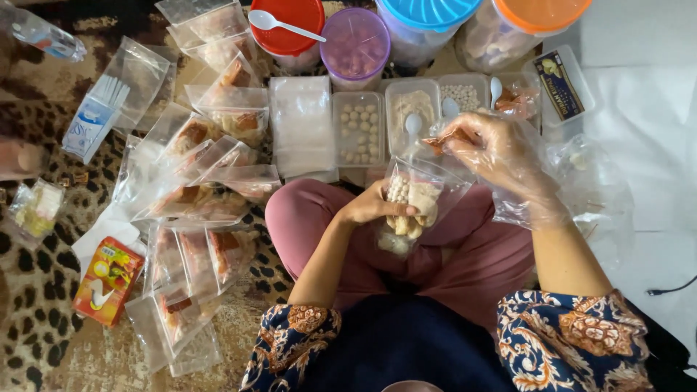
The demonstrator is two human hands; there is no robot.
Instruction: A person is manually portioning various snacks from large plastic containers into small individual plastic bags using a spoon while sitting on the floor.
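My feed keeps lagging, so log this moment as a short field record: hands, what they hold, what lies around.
left hand: grips a clear bag partly filled with pale snacks, held over the lap
right hand: in a clear plastic glove, pinching a reddish-brown piece above the bag
front: open trays of snacks, lidded jars
person's left: filled bags on a leopard-print rug

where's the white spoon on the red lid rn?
Head view, top centre: the white spoon lies across the red lid, left of the purple-lidded tub.
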